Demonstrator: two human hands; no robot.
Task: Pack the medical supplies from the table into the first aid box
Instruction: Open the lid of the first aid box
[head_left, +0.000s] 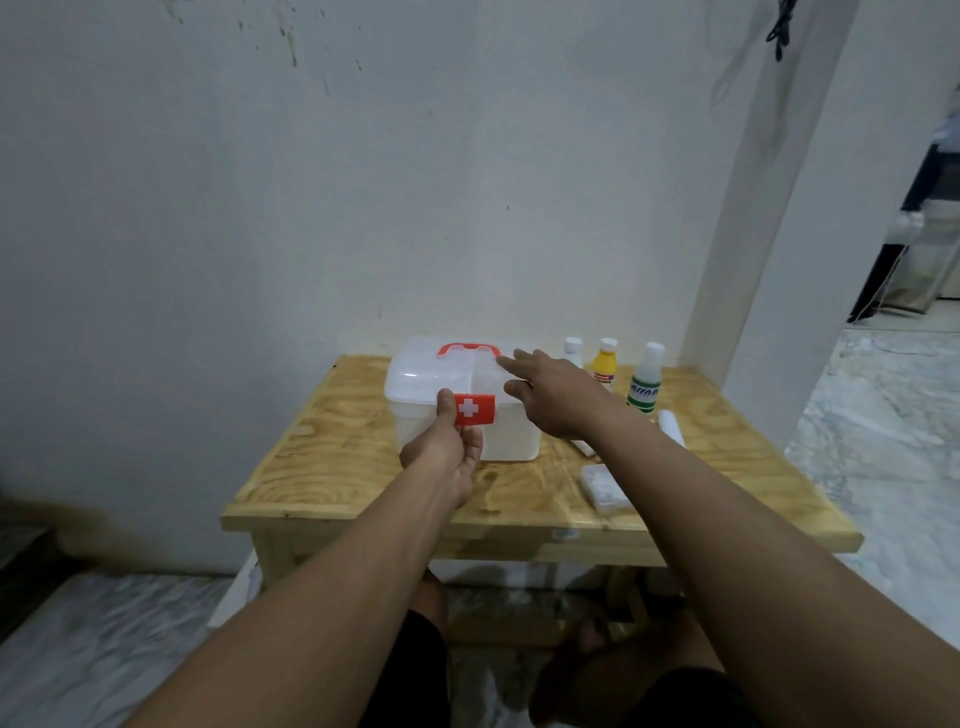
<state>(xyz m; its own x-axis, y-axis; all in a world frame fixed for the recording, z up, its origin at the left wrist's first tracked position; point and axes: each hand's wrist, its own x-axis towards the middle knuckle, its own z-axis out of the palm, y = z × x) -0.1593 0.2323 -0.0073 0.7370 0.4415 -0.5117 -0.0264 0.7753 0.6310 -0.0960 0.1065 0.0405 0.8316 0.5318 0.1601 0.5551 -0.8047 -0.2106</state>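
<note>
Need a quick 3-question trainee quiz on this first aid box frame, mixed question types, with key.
1. True or false: the lid of the first aid box is already lifted off.
2. Which hand pinches the red latch? A) left hand B) right hand
3. How many upright bottles stand on the table to the right of the box?

Key:
1. False; the lid sits on the box.
2. A; the right hand rests open over the lid near the red handle.
3. Three: white bottle, yellow bottle, green-labelled bottle.
</note>
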